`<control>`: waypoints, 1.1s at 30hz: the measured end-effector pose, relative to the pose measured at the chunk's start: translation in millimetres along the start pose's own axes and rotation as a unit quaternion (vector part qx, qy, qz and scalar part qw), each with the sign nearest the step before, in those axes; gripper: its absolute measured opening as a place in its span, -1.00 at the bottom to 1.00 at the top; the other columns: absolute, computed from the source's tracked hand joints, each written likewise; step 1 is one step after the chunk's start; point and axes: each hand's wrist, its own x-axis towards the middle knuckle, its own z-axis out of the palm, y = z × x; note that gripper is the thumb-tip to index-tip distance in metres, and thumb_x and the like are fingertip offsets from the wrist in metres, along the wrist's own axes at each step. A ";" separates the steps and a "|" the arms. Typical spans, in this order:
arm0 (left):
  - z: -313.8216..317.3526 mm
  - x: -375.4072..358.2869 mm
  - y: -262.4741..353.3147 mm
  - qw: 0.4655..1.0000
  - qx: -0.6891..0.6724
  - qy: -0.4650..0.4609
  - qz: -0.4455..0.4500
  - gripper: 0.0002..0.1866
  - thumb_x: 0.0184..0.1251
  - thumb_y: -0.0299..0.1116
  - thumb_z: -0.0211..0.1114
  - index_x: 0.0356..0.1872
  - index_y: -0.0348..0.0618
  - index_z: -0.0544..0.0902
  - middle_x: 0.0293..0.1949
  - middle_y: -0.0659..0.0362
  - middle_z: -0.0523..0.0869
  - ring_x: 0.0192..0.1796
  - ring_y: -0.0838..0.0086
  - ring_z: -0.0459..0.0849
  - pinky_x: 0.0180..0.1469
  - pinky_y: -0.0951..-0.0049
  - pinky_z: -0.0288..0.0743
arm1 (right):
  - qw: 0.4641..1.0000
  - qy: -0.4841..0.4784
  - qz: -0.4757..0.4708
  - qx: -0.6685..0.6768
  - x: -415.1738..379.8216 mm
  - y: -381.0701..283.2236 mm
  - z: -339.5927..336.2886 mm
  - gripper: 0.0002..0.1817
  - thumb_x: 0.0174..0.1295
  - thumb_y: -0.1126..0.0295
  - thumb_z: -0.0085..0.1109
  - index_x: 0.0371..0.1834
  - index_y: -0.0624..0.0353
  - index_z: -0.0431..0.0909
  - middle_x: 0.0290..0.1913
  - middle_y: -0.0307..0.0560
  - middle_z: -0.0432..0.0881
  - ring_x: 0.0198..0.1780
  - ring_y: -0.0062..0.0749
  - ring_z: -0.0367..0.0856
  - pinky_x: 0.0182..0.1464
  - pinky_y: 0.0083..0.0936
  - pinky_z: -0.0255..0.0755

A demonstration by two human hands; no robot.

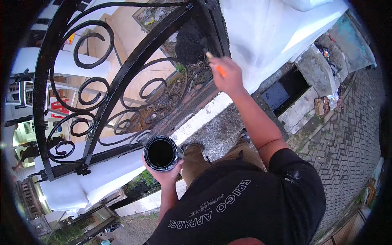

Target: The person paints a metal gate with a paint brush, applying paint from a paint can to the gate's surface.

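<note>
Below the centre, my left hand (166, 174) is wrapped round a can of black paint (160, 153), seen from above with its dark opening upward. My right hand (227, 76) is raised higher up and closed round a brush with an orange handle (221, 70). The brush tip points at a black metal post (212, 30) of the gate; whether it touches is too small to tell. A black metal gate (136, 57) with curved bars and scrolls fills the upper left.
White sheeting (261, 36) covers the upper right, and more white sheeting (65, 190) lies lower left. An open drain (286, 92) lies right of my right arm. Brick paving (347, 134) runs down the right side. A red chair (59, 108) stands behind the gate.
</note>
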 end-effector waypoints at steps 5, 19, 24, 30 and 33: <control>-1.2 1.9 0.9 1.000 0.002 -0.003 0.000 0.34 -0.39 -0.01 0.76 0.42 -0.23 0.03 0.24 -0.01 0.40 0.28 0.20 0.49 0.36 0.16 0.38 | 0.997 0.076 -0.003 0.000 2.2 0.2 -6.4 -0.88 0.18 0.50 0.26 -0.21 0.13 0.67 -0.37 -0.03 0.63 -0.38 -0.09 0.63 -0.33 -0.34 0.51; -0.4 -3.4 1.6 1.000 0.010 -0.012 -0.002 0.36 -0.37 -0.07 0.76 0.45 -0.21 -0.02 0.29 -0.03 0.36 0.34 0.19 0.43 0.40 0.14 0.32 | 0.998 0.013 0.059 0.002 -16.1 12.6 -6.3 -0.86 0.21 0.52 0.25 -0.17 0.18 0.67 -0.30 0.02 0.67 -0.35 -0.09 0.66 -0.31 -0.37 0.52; -3.0 -7.4 0.9 1.000 -0.004 -0.006 0.001 0.35 -0.38 -0.06 0.76 0.44 -0.23 0.00 0.27 -0.02 0.38 0.32 0.20 0.45 0.39 0.15 0.32 | 0.994 0.070 0.063 0.049 -11.7 5.1 -0.2 -0.84 0.22 0.49 0.27 -0.14 0.21 0.68 -0.31 0.03 0.69 -0.33 -0.19 0.70 -0.29 -0.41 0.53; -6.2 -8.6 -4.3 1.000 -0.005 0.006 0.000 0.35 -0.40 -0.06 0.77 0.43 -0.25 0.01 0.26 -0.02 0.39 0.31 0.22 0.47 0.38 0.16 0.33 | 0.920 0.136 0.261 0.259 -17.1 15.6 16.8 -0.83 0.29 0.50 0.21 -0.10 0.30 0.67 -0.28 -0.09 0.73 -0.28 -0.52 0.69 -0.24 -0.60 0.51; -8.0 -10.9 -1.1 1.000 -0.001 0.003 -0.006 0.35 -0.41 -0.10 0.77 0.43 -0.24 0.00 0.26 -0.02 0.39 0.31 0.21 0.46 0.38 0.16 0.33 | 0.887 0.108 0.325 0.312 -20.4 15.2 23.0 -0.82 0.32 0.49 0.19 -0.10 0.36 0.66 -0.27 -0.13 0.71 -0.29 -0.57 0.67 -0.22 -0.65 0.53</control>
